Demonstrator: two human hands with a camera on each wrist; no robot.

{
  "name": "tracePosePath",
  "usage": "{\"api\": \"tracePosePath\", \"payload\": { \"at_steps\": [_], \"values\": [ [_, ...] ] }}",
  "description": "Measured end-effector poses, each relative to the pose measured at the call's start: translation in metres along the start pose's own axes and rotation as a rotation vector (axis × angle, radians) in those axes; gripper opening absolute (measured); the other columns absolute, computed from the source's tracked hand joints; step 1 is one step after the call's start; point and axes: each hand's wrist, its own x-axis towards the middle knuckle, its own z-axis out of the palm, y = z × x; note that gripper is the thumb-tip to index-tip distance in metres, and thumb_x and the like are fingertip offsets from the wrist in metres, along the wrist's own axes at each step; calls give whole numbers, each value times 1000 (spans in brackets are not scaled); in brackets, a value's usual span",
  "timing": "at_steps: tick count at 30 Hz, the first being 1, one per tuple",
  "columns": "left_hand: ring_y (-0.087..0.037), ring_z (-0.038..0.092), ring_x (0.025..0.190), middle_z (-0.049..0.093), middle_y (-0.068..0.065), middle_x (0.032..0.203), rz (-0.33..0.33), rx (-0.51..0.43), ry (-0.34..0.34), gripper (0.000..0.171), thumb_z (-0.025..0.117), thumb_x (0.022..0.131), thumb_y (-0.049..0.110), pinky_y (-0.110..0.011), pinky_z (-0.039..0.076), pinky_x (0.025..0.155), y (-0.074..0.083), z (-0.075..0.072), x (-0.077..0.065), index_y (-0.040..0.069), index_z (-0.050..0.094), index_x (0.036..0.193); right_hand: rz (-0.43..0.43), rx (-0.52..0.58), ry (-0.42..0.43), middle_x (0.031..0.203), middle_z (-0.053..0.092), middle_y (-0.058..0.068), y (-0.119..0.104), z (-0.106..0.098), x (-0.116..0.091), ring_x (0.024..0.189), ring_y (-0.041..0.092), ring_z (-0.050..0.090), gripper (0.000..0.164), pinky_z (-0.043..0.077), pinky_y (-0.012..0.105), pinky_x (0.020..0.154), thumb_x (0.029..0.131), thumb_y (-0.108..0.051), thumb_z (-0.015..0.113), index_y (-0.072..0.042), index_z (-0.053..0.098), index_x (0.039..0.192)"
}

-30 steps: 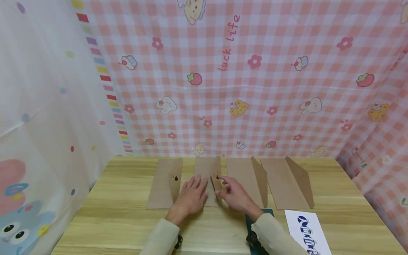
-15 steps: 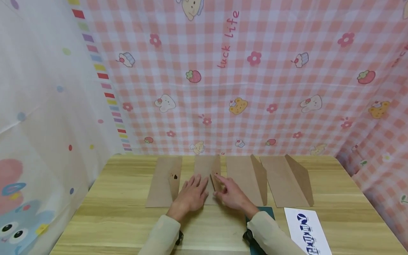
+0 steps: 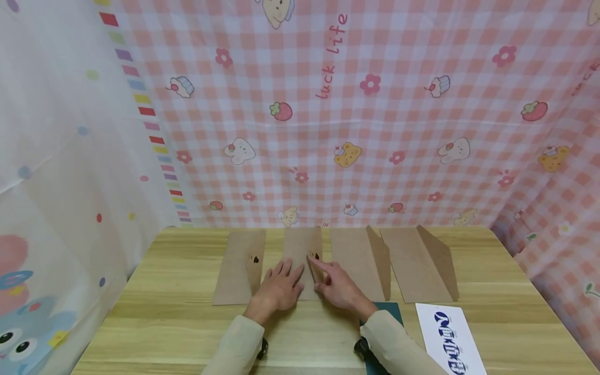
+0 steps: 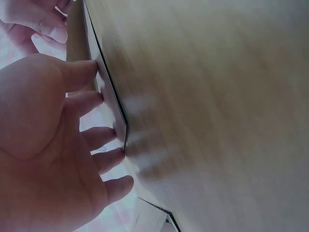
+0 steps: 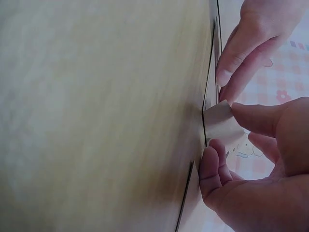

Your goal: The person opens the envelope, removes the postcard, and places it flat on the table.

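My left hand (image 3: 277, 291) lies with its fingers spread on the second brown envelope (image 3: 295, 245) from the left. In the left wrist view, the fingertips (image 4: 99, 67) of that hand press along the envelope's edge. My right hand (image 3: 340, 284) is over the raised flap (image 3: 315, 271) of the same envelope. Its straight index finger reaches the flap's left edge near a small black mark (image 3: 316, 256), with the thumb lower down the flap. In the right wrist view, the thumb tip touches the flap (image 5: 223, 121), while other fingers are curled below it.
Left of my hands lies an envelope (image 3: 232, 271) with a black-marked flap. Two envelopes (image 3: 353, 265) with flaps folded out lie to the right. A dark green sheet (image 3: 389, 311) sits under my right forearm, beside a white printed sheet (image 3: 426, 323). Patterned curtains surround the table.
My right index finger has moved left across the flap, covering the black mark and then exposing it again. My left hand keeps its place on the envelope. The head view has shifted slightly.
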Motion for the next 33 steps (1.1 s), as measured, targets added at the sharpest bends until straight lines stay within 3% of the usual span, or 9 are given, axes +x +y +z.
{"api": "tracePosePath", "payload": {
  "at_steps": [21, 33],
  "values": [
    [-36, 21, 150, 23, -14, 163, -29, 49, -23, 54, 43, 105, 38, -56, 23, 118, 2, 1, 1, 19, 36, 155, -11, -16, -1, 124, 51, 16, -2, -1, -3, 83, 18, 49, 58, 43, 33, 72, 95, -2, 60, -17, 47, 149],
    [-35, 20, 150, 22, -14, 163, -27, 46, -26, 53, 43, 105, 38, -56, 22, 118, 1, 1, 1, 19, 36, 155, -25, -19, 11, 115, 52, 13, 0, -1, -4, 79, 17, 47, 60, 41, 31, 69, 94, -1, 60, -17, 46, 150]
  ]
}}
